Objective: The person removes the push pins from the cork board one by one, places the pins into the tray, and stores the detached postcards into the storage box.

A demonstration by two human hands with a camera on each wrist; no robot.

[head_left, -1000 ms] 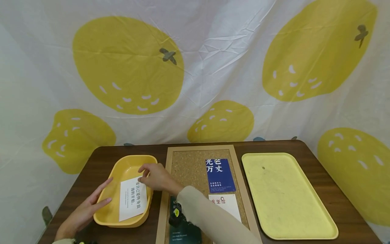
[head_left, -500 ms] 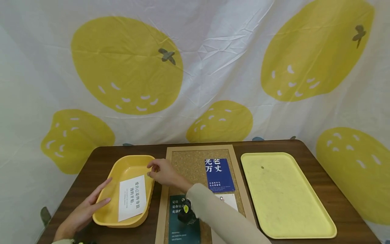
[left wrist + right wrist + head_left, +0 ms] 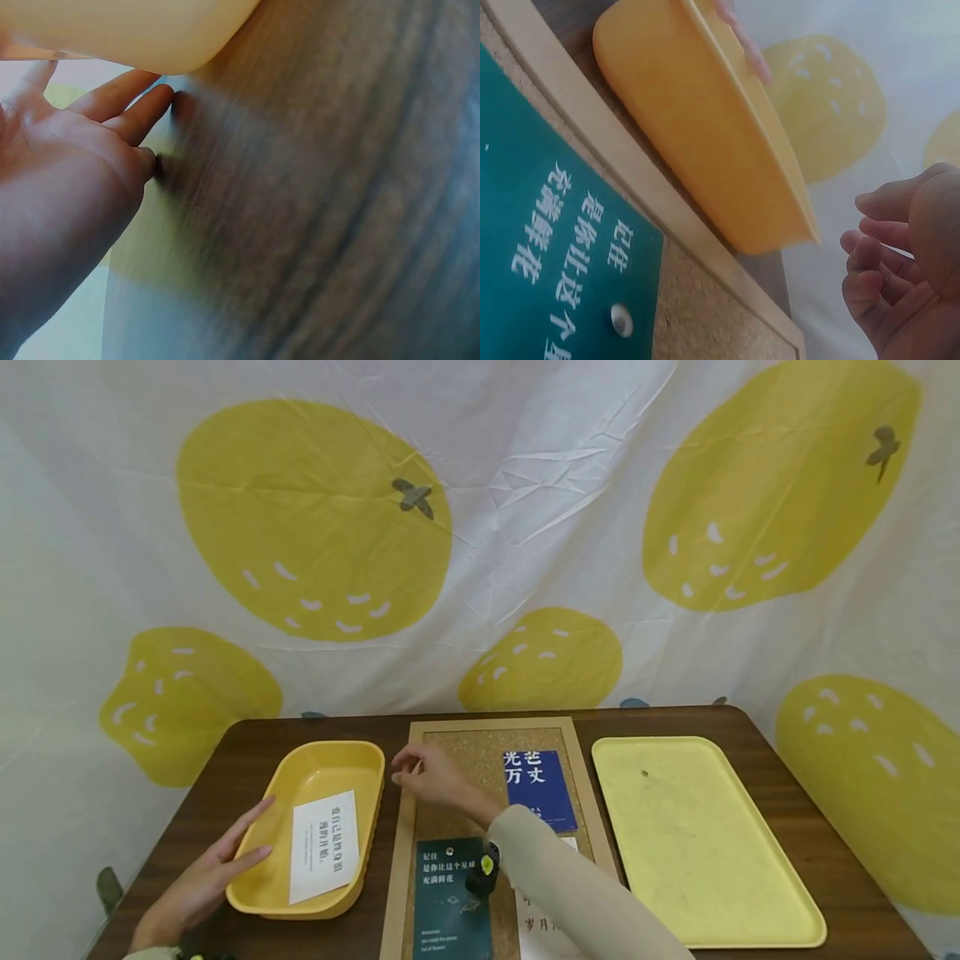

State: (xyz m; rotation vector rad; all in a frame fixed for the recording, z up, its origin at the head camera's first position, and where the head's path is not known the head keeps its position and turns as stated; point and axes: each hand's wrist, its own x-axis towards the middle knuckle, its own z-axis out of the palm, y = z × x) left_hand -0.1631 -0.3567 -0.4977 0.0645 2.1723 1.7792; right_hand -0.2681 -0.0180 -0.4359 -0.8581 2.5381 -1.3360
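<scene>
Head view: from the yellow oblong plastic tub (image 3: 321, 774), touched by the straight-fingered left hand (image 3: 197, 878), the loosely curled, seemingly empty right hand (image 3: 437, 775) has been withdrawn rightward, the rectangular white card (image 3: 324, 847) being left inside.

Left: bin (image 3: 311, 777) warm orange-yellow; card in bin (image 3: 325, 847) white, dark printed characters. Middle: cork (image 3: 465, 745) speckled tan; frame (image 3: 491, 723) pale plain wood. Far card (image 3: 540, 797) deep blue, white characters. Near left card (image 3: 450, 906) dark teal green, white characters; pin (image 3: 621, 320) silvery. Near right card (image 3: 538, 939) white, reddish-brown characters. Right: tray (image 3: 705, 835) pale yellow, one dark speck. Table (image 3: 795, 835) dark brown, streaked grain. Far cloth (image 3: 517, 552) white; lemons (image 3: 315, 518) on it yellow, white dashes. Right sleeve (image 3: 588, 885) cream. Wristband (image 3: 480, 882) black, yellow-green patch.
</scene>
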